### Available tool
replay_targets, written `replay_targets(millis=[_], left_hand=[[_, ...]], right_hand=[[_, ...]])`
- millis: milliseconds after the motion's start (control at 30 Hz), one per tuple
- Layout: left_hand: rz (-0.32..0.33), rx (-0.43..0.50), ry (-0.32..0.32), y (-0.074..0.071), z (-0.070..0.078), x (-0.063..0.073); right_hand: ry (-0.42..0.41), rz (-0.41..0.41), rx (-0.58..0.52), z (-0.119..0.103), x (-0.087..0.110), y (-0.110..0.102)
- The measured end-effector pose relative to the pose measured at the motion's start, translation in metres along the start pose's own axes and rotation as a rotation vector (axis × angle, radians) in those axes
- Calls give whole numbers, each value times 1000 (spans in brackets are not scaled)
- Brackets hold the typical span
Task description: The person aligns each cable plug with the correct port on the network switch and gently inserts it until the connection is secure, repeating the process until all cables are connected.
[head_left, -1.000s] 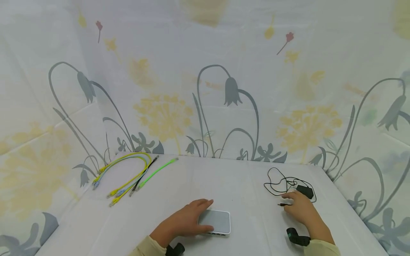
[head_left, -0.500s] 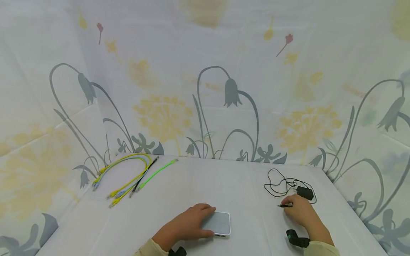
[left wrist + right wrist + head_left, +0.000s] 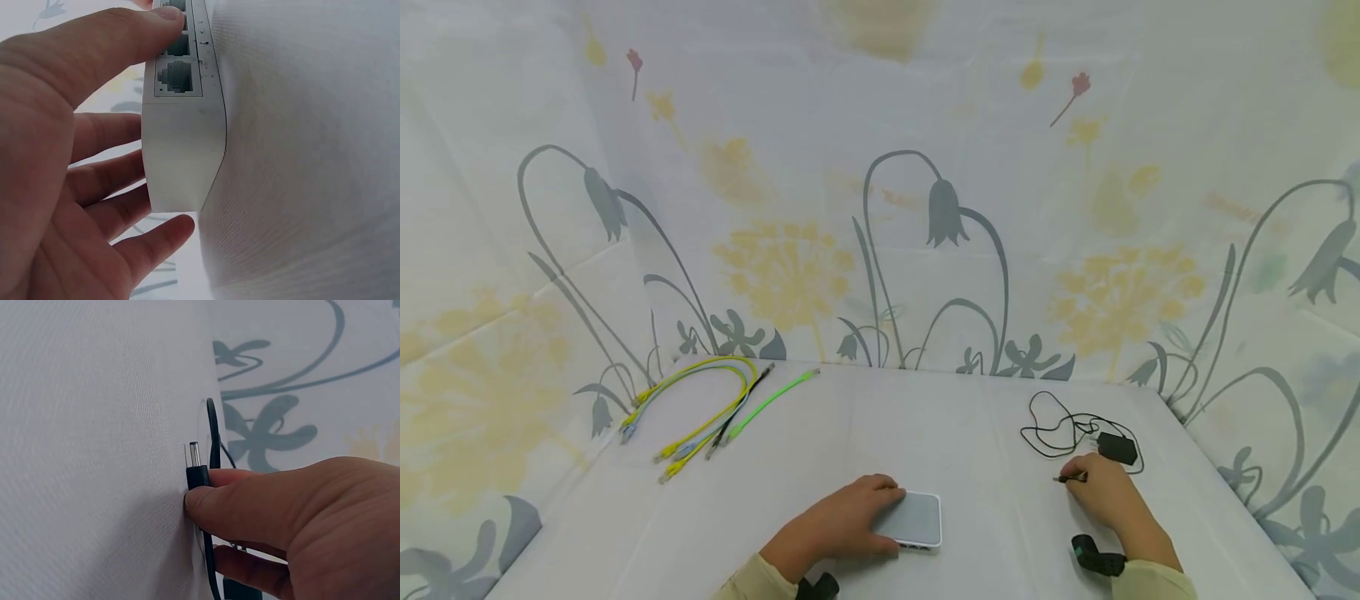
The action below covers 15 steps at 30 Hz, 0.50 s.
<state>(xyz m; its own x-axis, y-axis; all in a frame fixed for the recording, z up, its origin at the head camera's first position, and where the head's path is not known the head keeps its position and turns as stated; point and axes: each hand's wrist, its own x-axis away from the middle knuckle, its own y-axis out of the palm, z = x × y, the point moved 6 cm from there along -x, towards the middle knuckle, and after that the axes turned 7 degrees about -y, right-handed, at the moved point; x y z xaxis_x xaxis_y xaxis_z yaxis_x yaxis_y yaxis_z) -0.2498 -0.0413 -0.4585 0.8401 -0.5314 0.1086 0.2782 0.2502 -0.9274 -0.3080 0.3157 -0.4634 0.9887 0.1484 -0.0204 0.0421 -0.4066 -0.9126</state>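
Note:
Near the front middle of the table, a small white network switch with a grey top (image 3: 919, 518) lies flat. My left hand (image 3: 842, 525) holds it from its left side. In the left wrist view the thumb (image 3: 150, 28) lies over the row of ports on the front face, and the fingers are at the other side. Further right, my right hand (image 3: 1105, 498) pinches the black barrel plug (image 3: 198, 477) of a power cord between thumb and fingers, close over the cloth. Its bare metal tip (image 3: 194, 453) points away from the hand.
A black power adapter (image 3: 1117, 448) lies just beyond my right hand, with its thin cord (image 3: 1037, 429) looped beside it. At the back left are yellow (image 3: 730, 407), light blue, black and green (image 3: 771, 406) network cables. A flower-printed cloth (image 3: 790, 183) rises behind the table.
My right fingers have drawn in from reaching past the plug to pinching it, and the plug has tilted slightly. My left fingers have shifted a little on the switch.

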Motion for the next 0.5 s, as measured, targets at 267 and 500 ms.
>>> replay_targets(millis=[267, 500], left_hand=[[4, 15, -31, -3, -9, -1], [1, 71, -63, -4, -16, -3]], right_hand=[[-31, 8, 4, -7, -1, 0], [-54, 19, 11, -15, 1, 0]])
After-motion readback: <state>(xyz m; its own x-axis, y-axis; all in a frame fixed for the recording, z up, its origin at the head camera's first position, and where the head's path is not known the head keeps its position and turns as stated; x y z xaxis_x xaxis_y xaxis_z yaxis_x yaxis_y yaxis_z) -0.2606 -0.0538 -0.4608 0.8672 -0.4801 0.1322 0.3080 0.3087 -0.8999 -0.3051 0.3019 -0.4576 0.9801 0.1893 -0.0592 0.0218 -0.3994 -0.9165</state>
